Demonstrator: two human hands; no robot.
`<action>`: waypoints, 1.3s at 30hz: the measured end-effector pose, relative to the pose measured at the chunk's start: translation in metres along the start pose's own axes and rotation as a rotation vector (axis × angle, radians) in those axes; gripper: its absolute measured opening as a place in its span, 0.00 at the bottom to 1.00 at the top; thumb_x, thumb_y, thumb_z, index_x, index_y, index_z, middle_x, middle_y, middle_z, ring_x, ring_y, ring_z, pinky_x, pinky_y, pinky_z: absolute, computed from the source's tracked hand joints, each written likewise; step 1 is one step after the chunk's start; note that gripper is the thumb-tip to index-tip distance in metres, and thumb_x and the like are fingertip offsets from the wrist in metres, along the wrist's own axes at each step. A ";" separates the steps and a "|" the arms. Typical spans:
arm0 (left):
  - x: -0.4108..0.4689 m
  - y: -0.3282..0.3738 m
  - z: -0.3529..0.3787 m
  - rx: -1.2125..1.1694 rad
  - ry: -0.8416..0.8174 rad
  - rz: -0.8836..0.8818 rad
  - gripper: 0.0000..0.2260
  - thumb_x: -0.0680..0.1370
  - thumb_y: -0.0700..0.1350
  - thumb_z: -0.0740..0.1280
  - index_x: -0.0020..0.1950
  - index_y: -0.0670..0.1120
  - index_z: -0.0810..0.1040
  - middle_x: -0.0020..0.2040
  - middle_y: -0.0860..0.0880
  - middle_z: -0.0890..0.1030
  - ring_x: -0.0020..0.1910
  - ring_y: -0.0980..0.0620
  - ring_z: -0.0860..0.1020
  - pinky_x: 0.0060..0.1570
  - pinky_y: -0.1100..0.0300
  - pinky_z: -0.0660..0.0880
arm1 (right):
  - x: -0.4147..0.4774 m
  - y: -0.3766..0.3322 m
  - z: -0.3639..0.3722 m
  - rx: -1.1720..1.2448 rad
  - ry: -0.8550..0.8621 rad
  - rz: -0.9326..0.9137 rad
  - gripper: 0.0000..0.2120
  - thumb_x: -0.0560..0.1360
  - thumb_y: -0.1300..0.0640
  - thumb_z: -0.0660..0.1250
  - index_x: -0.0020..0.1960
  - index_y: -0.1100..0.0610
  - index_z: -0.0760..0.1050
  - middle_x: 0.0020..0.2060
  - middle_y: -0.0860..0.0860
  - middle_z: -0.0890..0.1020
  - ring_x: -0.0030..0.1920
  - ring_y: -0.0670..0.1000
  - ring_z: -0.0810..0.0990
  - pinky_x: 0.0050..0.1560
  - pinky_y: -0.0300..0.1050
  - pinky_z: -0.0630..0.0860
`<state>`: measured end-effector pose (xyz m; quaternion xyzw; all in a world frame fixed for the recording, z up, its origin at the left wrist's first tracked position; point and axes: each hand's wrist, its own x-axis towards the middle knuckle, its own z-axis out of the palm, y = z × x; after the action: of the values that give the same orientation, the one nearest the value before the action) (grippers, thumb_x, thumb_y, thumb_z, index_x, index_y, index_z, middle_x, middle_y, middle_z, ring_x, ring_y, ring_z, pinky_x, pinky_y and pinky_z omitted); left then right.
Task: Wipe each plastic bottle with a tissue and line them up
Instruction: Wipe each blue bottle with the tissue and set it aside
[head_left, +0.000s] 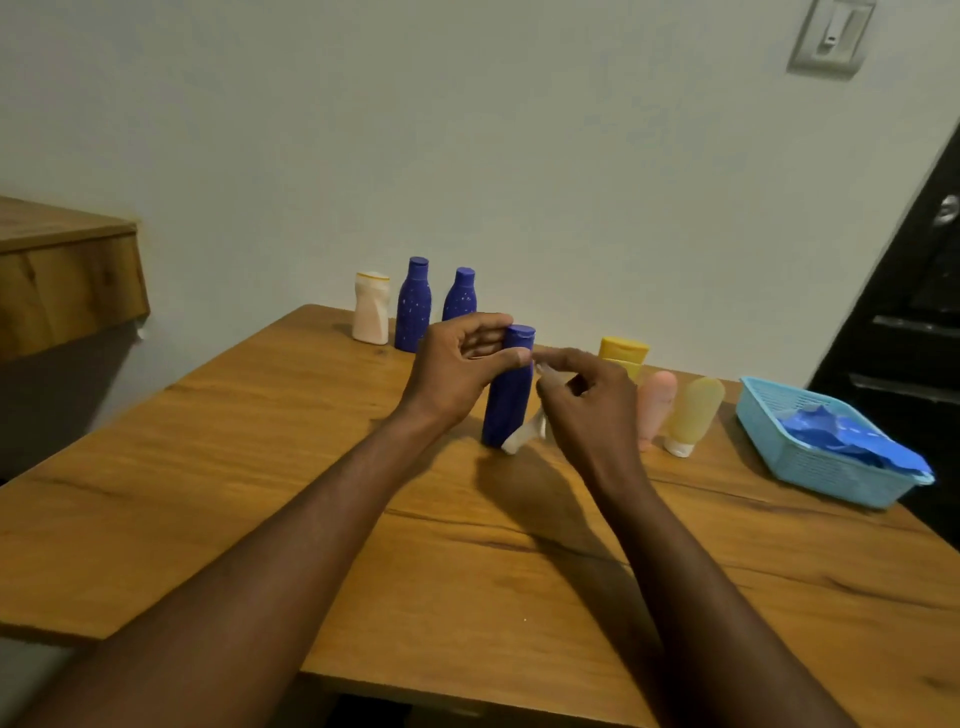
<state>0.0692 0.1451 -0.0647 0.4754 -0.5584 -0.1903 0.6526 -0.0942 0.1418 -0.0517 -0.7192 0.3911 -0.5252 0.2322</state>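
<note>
Upright blue bottle, white tissue at base

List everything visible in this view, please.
Speckled blue plastic bottles: two, blue, table's far edge.
Cream plastic bottle: one, cream, left of those.
Plain blue plastic bottle: one, blue, upright mid-table.
White tissue: one, white, by that bottle's base.
Yellow plastic bottle: one, yellow, behind the tubes.
Soft plastic tubes: two, pink and yellow, standing right of centre.
Light blue plastic basket: one, light blue, table's right, holding blue material.
Wooden table: one, brown, underneath.
Wall switch: one, white, upper right.
Hands: two; left hand grips the plain bottle's top, right hand pinches the tissue.
</note>
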 end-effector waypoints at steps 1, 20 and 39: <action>0.001 0.000 0.000 0.010 0.000 0.000 0.24 0.74 0.43 0.79 0.68 0.45 0.81 0.58 0.51 0.86 0.58 0.56 0.84 0.61 0.57 0.81 | -0.001 0.002 0.000 -0.026 -0.026 0.023 0.13 0.77 0.58 0.68 0.61 0.53 0.82 0.57 0.48 0.84 0.54 0.49 0.81 0.49 0.41 0.78; 0.027 -0.004 0.043 0.096 -0.054 0.026 0.23 0.74 0.40 0.79 0.68 0.42 0.80 0.59 0.49 0.86 0.58 0.55 0.84 0.60 0.59 0.81 | -0.001 0.033 -0.021 -0.216 -0.270 0.271 0.25 0.72 0.59 0.70 0.68 0.61 0.75 0.60 0.55 0.82 0.54 0.50 0.79 0.57 0.52 0.80; 0.026 -0.010 0.057 0.073 -0.049 -0.011 0.25 0.75 0.42 0.78 0.71 0.42 0.78 0.62 0.47 0.84 0.60 0.55 0.83 0.59 0.62 0.81 | 0.007 0.051 -0.022 -0.189 -0.290 0.306 0.30 0.71 0.59 0.72 0.72 0.57 0.70 0.63 0.54 0.80 0.59 0.51 0.79 0.57 0.49 0.80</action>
<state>0.0275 0.0968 -0.0627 0.4971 -0.5783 -0.1851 0.6198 -0.1297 0.1078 -0.0777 -0.7378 0.5057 -0.3362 0.2946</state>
